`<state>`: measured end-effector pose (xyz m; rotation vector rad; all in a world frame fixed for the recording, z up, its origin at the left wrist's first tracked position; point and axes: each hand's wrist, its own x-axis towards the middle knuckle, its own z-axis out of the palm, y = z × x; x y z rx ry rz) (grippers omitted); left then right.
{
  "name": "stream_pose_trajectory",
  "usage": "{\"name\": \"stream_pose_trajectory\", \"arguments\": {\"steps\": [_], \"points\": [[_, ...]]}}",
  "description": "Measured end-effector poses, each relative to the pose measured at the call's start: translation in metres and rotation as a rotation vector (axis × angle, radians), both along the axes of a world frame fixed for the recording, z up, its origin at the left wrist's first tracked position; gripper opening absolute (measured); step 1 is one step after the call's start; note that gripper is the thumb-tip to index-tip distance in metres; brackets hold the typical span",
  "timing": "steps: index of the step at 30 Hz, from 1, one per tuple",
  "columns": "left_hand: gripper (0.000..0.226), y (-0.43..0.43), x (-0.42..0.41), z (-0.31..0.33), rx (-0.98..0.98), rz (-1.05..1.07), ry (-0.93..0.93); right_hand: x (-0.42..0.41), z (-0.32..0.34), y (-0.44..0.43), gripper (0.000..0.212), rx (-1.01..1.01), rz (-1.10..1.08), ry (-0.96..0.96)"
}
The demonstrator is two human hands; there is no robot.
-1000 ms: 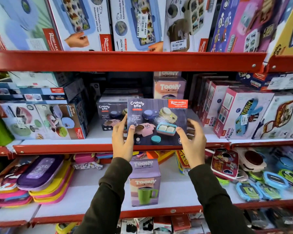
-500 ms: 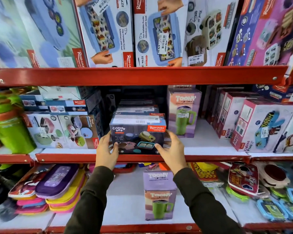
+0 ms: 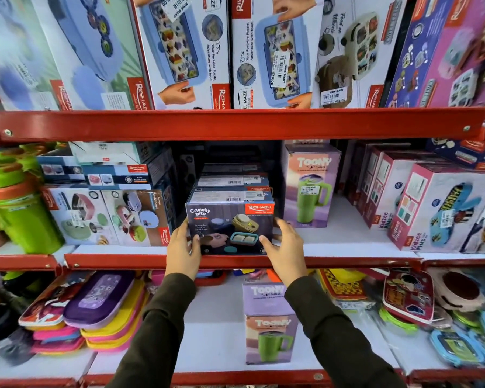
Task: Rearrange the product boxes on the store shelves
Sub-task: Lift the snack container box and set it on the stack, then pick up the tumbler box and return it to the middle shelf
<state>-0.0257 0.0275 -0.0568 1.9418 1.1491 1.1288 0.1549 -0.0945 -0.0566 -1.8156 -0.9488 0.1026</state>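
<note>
A dark "Crunchy bite" box (image 3: pixel 230 219) stands upright at the front of the middle shelf (image 3: pixel 333 242), with more boxes of the same kind lined up behind it. My left hand (image 3: pixel 182 250) grips its lower left corner. My right hand (image 3: pixel 286 247) holds its lower right corner. A purple "Toony" tumbler box (image 3: pixel 310 186) stands just right of it, apart from it. Pink "Kidzee" boxes (image 3: pixel 443 208) fill the right of that shelf.
White lunch-set boxes (image 3: pixel 107 217) and green tumblers (image 3: pixel 17 208) sit to the left. Large lunchbox cartons (image 3: pixel 185 51) line the top shelf. Below are a second Toony box (image 3: pixel 269 323), stacked flat lunch cases (image 3: pixel 95 312) and small containers (image 3: pixel 459 343).
The Crunchy bite box was tilted face-up off the shelf; both hands turned it upright and set it on the shelf edge. The view has also shifted upward and nearer.
</note>
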Motion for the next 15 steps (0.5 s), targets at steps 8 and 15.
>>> {"name": "stream_pose_trajectory", "arguments": {"steps": [8,15], "points": [[0.047,-0.031,-0.012,-0.023,0.211,0.129,-0.261,0.0,-0.025,-0.04,0.032,0.322,-0.098,0.019],[0.044,-0.086,-0.004,-0.115,0.064,-0.005,-0.148,-0.013,-0.116,-0.097,0.031,0.236,-0.191,0.252]]}}
